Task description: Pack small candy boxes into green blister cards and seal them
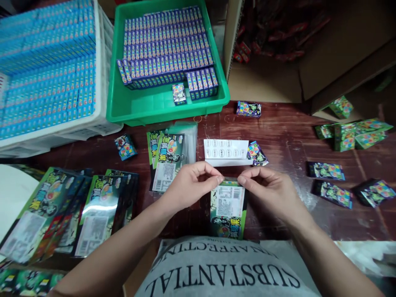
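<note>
A dark green candy package [228,206] with a white printed label lies in front of me, its printing upside down to my view. My left hand [198,181] pinches the far left corner of this package between thumb and fingers. At the far right corner my right hand [267,187] pinches the same edge. Just beyond them is a white sheet of round stickers [227,150], and a small purple candy box [257,153] touches its right end. Beside my left hand lies a stack of similar packages [167,156] with clear plastic sleeves [191,142].
A green bin [148,113] holds rows of purple boxes; a white crate [102,74] holds blue ones. Finished-looking packages [99,214] pile up at left. Loose dark boxes [328,170] and green boxes [345,136] lie right. A cardboard carton [266,88] stands behind.
</note>
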A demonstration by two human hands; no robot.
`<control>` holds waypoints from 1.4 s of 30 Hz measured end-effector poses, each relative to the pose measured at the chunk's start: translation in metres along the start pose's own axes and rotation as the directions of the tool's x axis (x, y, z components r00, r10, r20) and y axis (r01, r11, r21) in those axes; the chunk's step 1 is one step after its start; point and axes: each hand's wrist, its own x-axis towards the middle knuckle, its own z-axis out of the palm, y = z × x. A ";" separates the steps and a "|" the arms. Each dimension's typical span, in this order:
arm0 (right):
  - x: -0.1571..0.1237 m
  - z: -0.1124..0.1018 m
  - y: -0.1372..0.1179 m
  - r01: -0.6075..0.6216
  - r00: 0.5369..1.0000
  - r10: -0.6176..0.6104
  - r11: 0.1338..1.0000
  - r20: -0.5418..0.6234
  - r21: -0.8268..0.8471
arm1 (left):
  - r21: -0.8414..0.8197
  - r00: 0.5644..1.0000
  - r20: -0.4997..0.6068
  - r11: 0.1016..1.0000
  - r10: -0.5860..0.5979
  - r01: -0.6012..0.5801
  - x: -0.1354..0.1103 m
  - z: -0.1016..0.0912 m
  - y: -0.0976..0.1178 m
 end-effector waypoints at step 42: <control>0.138 -0.035 0.012 0.609 0.790 -0.492 0.554 0.367 -0.568 | 0.712 0.965 0.126 0.656 0.232 -0.251 0.046 -0.006 -0.017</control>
